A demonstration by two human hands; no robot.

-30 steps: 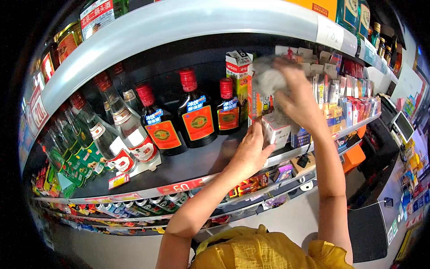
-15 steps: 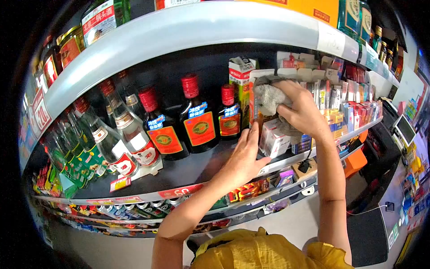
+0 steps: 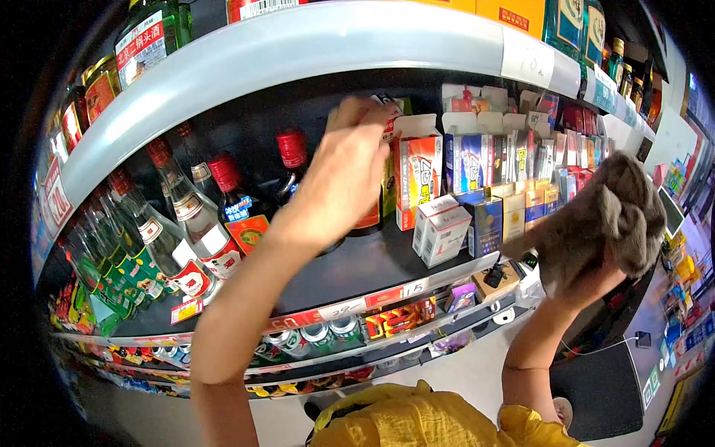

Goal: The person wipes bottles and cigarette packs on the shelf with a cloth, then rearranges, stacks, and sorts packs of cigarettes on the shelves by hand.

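My left hand [image 3: 346,167] reaches over the dark shelf, its fingers curled at the top of a tall red and yellow carton [image 3: 389,179], in front of the red-capped dark bottles; its fingertips are blurred. A bottle with a red cap [image 3: 292,149] stands just left of the hand. At the right, my right hand [image 3: 609,261] holds a bunched grey-brown cloth [image 3: 607,223], which hangs in front of the small packs. Between the hands are an orange and white carton [image 3: 419,175] and a small white box [image 3: 441,229].
Clear and green bottles [image 3: 179,246] lean at the left. The upper shelf edge [image 3: 298,45] curves across the top, with bottles and boxes above it. The lower shelf rail [image 3: 387,296] carries price tags, with cans [image 3: 316,335] beneath. A dark mat [image 3: 599,387] lies on the floor.
My right hand has drawn the cloth away from the cartons, out to the right and nearer. My left hand has moved up and left from beside the white box to the tall carton.
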